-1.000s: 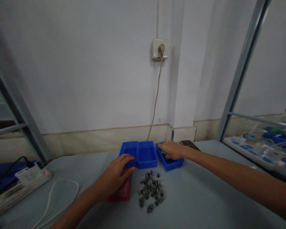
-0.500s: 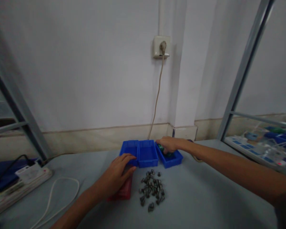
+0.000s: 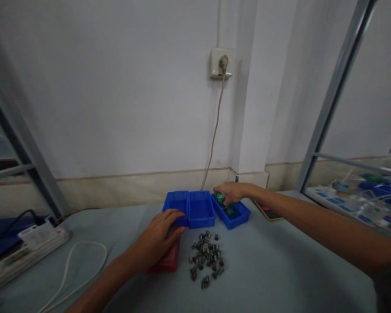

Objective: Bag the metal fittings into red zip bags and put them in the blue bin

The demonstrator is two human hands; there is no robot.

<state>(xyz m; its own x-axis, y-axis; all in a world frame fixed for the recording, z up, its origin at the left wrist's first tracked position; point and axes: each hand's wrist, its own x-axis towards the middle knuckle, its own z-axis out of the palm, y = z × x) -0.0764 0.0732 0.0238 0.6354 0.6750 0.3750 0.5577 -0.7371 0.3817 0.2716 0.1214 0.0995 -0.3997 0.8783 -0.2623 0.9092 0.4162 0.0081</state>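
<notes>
My left hand (image 3: 161, 230) lies over a red bin (image 3: 171, 260), fingers stretched out and thumb apart, partly hiding it. Behind its fingertips stand two blue bins side by side, the left blue bin (image 3: 176, 198) and the middle blue bin (image 3: 202, 222). My right hand (image 3: 233, 192) reaches into the angled right blue bin (image 3: 237, 224), fingers closed on a crinkled green plastic bag (image 3: 220, 198). Part of that bag still lies in the bin. In front of the bins is a loose pile of small metal screw-like fasteners (image 3: 208, 254), with a few lying apart.
A dark flat thing with a light edge (image 3: 270, 213) lies under my right forearm. At left are a power strip (image 3: 48, 243) and a looped white cable (image 3: 68, 265). A corded plug sits in the wall socket (image 3: 222, 63). Metal frames (image 3: 332, 95) flank the table.
My right hand has risen slightly, and more of the green bag now shows beneath it. My left hand keeps its place on the red bin.
</notes>
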